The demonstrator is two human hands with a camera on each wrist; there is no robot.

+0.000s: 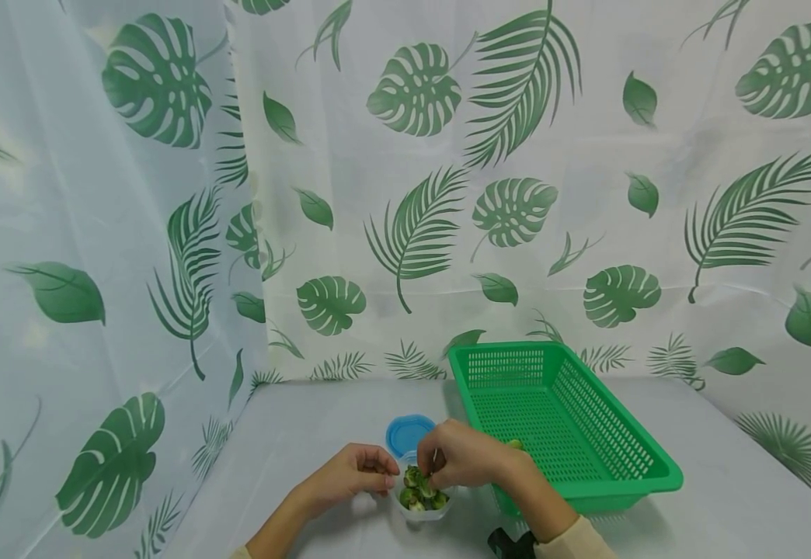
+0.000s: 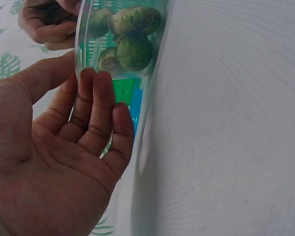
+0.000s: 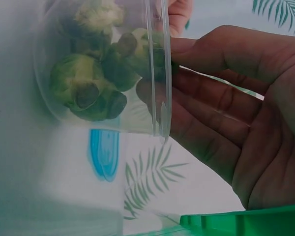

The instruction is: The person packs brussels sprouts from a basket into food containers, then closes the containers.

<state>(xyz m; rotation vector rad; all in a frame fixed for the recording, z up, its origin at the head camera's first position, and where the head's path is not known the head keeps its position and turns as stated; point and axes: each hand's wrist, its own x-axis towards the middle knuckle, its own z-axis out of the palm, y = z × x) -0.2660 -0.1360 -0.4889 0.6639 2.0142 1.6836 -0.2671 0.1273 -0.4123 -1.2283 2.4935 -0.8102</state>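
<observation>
A small clear plastic container (image 1: 415, 515) with several Brussels sprouts (image 1: 412, 498) in it stands on the table. My left hand (image 1: 360, 475) is at its left side; in the left wrist view the thumb and fingertips (image 2: 103, 81) meet at the rim and hold it. From the right, my right hand (image 1: 463, 456) reaches over the rim with its fingers down inside. The right wrist view shows thumb and fingers pinching a Brussels sprout (image 3: 140, 51) at the container's mouth, while other sprouts lie deeper.
Behind the container lies a blue lid (image 1: 405, 435). A large green basket (image 1: 622, 495) stands to the right, under my right forearm, with a sprout (image 1: 515, 444) showing at its near left. A black object (image 1: 510, 543) lies by the right sleeve. Leaf-patterned sheets (image 1: 377, 233) hang behind and left.
</observation>
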